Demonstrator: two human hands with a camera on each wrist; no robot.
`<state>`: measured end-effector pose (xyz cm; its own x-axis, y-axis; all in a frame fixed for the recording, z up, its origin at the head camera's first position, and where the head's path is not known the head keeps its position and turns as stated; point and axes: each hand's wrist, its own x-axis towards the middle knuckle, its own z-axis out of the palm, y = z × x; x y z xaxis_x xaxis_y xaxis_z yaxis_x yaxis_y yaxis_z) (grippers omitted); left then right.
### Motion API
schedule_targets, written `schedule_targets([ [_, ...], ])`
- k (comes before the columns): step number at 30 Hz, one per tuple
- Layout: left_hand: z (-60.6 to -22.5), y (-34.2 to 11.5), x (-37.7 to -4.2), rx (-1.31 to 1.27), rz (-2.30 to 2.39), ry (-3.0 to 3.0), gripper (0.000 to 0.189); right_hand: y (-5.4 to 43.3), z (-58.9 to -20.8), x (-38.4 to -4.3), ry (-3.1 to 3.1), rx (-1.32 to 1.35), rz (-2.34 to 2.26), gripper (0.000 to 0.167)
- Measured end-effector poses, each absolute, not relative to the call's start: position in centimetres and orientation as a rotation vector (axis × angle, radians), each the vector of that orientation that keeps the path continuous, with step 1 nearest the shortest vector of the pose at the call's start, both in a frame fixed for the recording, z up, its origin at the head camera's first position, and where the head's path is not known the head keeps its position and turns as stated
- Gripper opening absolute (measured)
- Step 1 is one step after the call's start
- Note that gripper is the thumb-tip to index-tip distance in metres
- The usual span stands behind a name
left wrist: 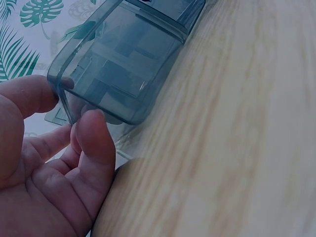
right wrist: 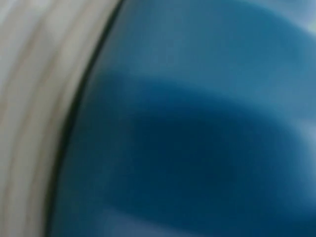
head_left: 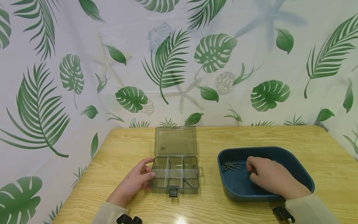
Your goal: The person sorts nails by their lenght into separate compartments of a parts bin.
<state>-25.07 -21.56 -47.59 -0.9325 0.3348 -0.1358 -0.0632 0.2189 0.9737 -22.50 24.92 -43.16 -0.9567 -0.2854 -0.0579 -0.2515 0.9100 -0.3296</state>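
Note:
A smoky clear compartment box (head_left: 160, 189) stands on the table with its lid (head_left: 176, 141) tipped back. My left hand (head_left: 134, 179) grips the box's left side, thumb and fingers at the wall near the rim. Thin metal nails (head_left: 189, 183) lie in its front right compartment. To the right, my right hand (head_left: 269, 175) reaches into a dark blue tray (head_left: 236, 185) with fingers curled. A thin tip shows at its fingertips, apparently one nail in a pinch, mostly hidden. Several loose nails (head_left: 230, 167) lie at the tray's left end. The right wrist view is blurred blue tray.
The wooden table (head_left: 208, 205) carries the box and tray side by side, with a strip of bare wood between them. A leaf-print cloth (head_left: 179, 62) hangs behind the back edge and along the left side. The box's latch (head_left: 173, 191) sticks out in front.

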Motion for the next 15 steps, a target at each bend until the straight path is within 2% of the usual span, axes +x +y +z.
schedule_targets([
  [9,-47.5,-21.5,-25.0,0.262,1.764,2.191,0.060,24.0,-42.1,-21.9,2.997,-0.485,-0.591,0.010],
  [15,-47.5,-21.5,-25.0,0.262,1.760,2.192,0.060,22.9,-40.7,-21.4,3.008,-0.565,-0.687,0.015],
])
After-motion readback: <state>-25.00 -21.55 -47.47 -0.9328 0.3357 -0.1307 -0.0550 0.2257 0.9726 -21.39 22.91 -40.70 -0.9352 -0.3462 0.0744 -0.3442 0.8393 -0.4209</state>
